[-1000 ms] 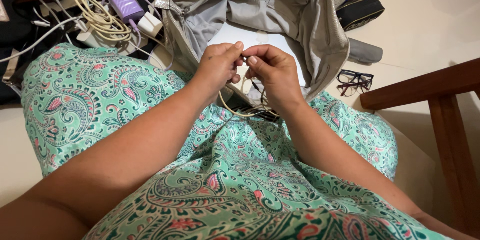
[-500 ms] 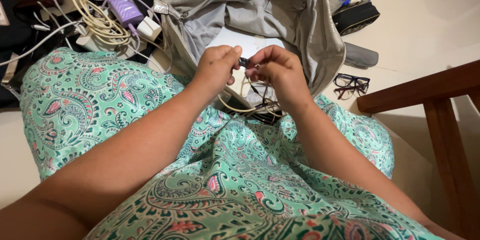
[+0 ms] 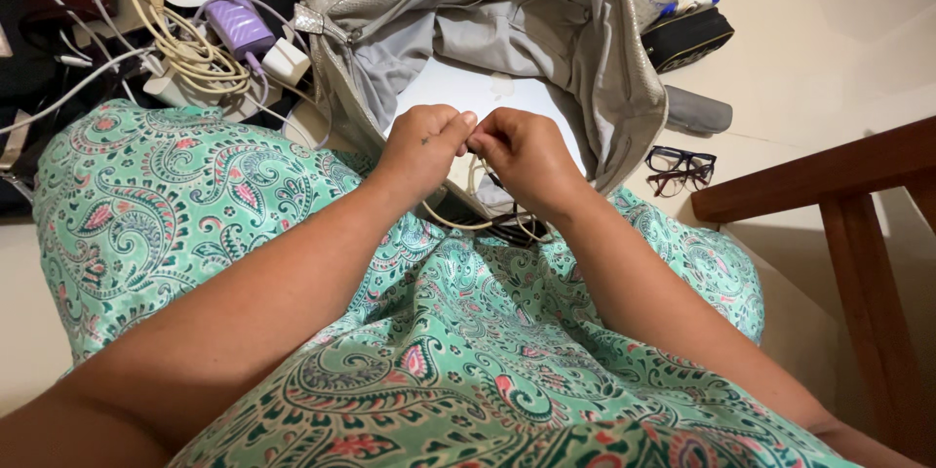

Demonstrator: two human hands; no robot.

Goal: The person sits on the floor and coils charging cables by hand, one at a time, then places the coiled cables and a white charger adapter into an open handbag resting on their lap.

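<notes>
both hands, left hand and right hand, meet fingertip to fingertip just in front of the open grey bag, pinched shut on a thin cream cable. the cable droops in a loose loop below them onto the lap, beside a dark cord, so it looks only partly gathered, with most of the tidying left.

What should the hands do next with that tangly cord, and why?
Probably pull the cream cord gently apart. The left hand and right hand pinch it together between their fingertips, while loops hang tangled with black cables below, above the open grey bag.
</notes>
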